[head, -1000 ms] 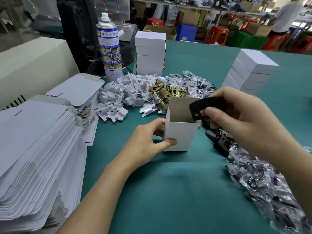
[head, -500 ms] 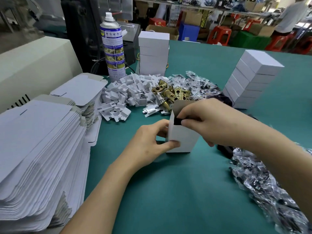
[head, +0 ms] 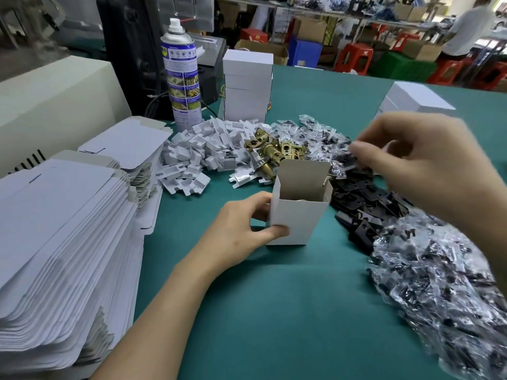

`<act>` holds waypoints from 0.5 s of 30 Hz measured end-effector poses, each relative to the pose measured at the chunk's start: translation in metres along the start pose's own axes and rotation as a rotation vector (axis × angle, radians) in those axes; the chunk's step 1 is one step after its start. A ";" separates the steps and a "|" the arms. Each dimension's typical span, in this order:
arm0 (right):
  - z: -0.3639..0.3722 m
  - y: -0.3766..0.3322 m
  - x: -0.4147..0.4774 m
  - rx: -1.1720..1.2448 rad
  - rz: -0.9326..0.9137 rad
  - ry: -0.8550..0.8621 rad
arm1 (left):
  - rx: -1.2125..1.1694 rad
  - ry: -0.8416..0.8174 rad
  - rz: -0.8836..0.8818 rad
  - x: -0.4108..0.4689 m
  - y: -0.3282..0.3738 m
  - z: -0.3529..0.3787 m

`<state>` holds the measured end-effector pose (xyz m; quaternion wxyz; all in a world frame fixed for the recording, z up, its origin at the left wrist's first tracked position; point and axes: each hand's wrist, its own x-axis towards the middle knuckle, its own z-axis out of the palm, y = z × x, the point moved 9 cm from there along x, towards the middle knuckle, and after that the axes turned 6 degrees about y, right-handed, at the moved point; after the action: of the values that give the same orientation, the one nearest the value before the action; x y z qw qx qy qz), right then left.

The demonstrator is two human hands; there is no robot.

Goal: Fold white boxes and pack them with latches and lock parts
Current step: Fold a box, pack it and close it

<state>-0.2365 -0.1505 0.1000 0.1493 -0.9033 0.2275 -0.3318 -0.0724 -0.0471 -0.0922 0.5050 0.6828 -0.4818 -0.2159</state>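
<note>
An upright white box (head: 296, 220) stands open-topped on the green table (head: 274, 311), its lid flap raised at the back. My left hand (head: 244, 226) grips the box's left side, thumb on the front face. My right hand (head: 411, 160) hovers, blurred, to the right of the box above small clear bags of dark screws (head: 315, 135); whether it holds anything is unclear. Brass latches (head: 271, 149) lie just behind the box. Black strike plates (head: 365, 193) are piled to its right.
Flat box blanks (head: 55, 215) are stacked high at the left. White plastic inserts (head: 203, 154) lie behind. A spray can (head: 181, 78), two stacks of closed boxes (head: 247, 86) (head: 417, 100) and a beige machine (head: 55, 100) stand further back. More screw bags (head: 439, 283) fill the right.
My right hand put a black plate into the box, then lifted out and moved right and back over the screw bags. My left hand kept its grip on the box.
</note>
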 end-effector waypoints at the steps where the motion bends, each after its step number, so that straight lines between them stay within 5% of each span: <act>1: -0.003 0.012 0.000 -0.164 0.000 -0.037 | 0.004 -0.001 -0.002 0.000 0.000 0.000; 4: 0.022 0.055 -0.015 -0.558 0.105 -0.445 | 0.015 0.001 -0.006 -0.001 0.001 0.000; 8: 0.069 0.077 -0.066 -0.683 0.074 -0.933 | 0.012 0.005 0.002 -0.001 0.004 -0.001; 11: 0.079 0.086 -0.082 -0.744 0.011 -1.038 | 0.006 0.007 0.010 -0.001 0.004 -0.002; 15: 0.077 0.089 -0.076 -0.719 -0.036 -0.975 | 0.001 0.012 0.015 -0.001 0.005 -0.002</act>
<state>-0.2645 -0.1783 -0.0348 -0.0838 -0.9487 0.2156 0.2154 -0.0738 -0.0451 -0.0876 0.5094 0.6807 -0.4837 -0.2079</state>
